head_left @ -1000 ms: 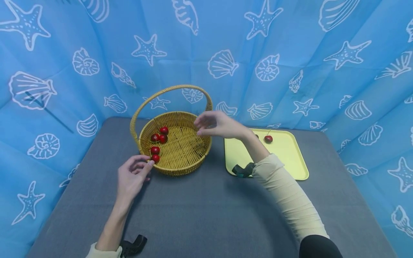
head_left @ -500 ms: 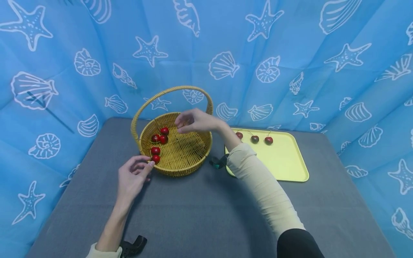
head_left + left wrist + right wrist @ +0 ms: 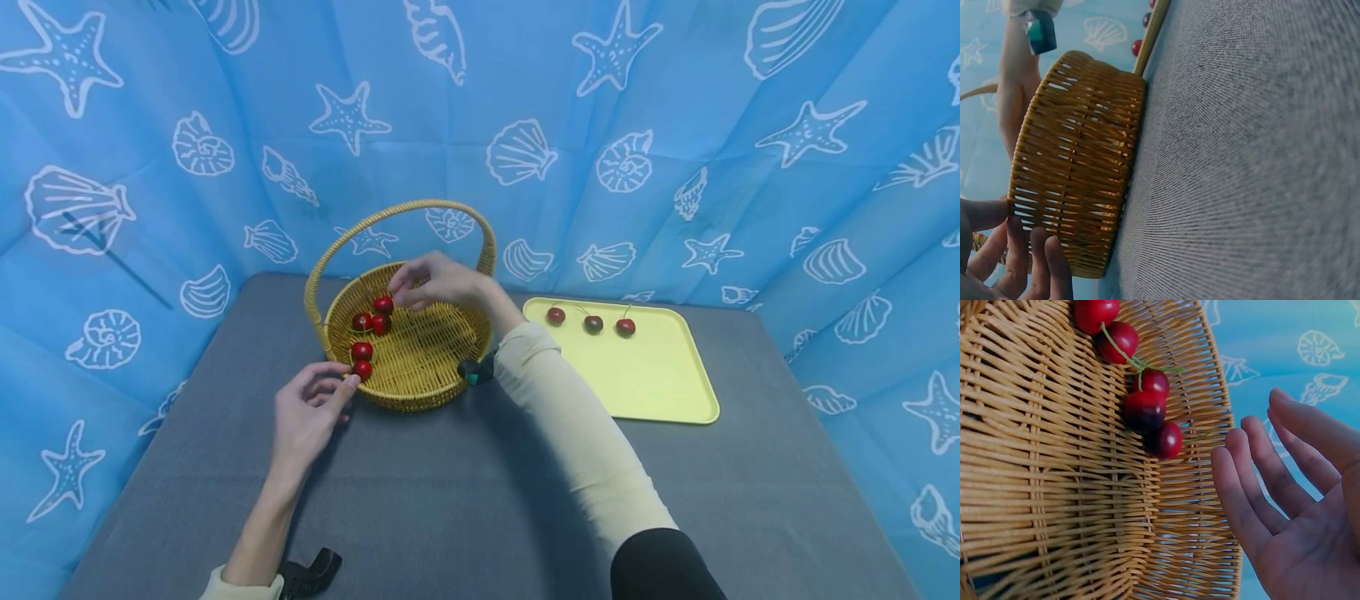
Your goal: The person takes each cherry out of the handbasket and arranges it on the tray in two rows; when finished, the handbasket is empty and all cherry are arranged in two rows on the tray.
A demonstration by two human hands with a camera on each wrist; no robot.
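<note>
A woven basket (image 3: 420, 392) with a tall arched handle stands on the table. Inside, along its left side, lie several red cherries (image 3: 362, 350), some with green stems (image 3: 1124, 350). My left hand (image 3: 313, 408) grips the basket's near-left rim, the thumb at the rim and the fingers (image 3: 1040, 250) against the outer weave. Over the basket's back part hovers my right hand (image 3: 438, 281), its fingertips close to the rearmost cherry (image 3: 383, 305). In the right wrist view, those fingers (image 3: 1279, 475) are loosely bent and spread, with nothing between them.
Right of the basket is a yellow tray (image 3: 652, 375) bearing three cherries (image 3: 593, 324) in a row near its back edge. A grey cloth (image 3: 420, 517) covers the table. Behind everything hangs a blue curtain (image 3: 450, 108) with shells and starfish.
My right hand has moved left across the basket, from its right rim to the cherries at the back left. All three cherries on the tray have come into sight. The left hand stays put.
</note>
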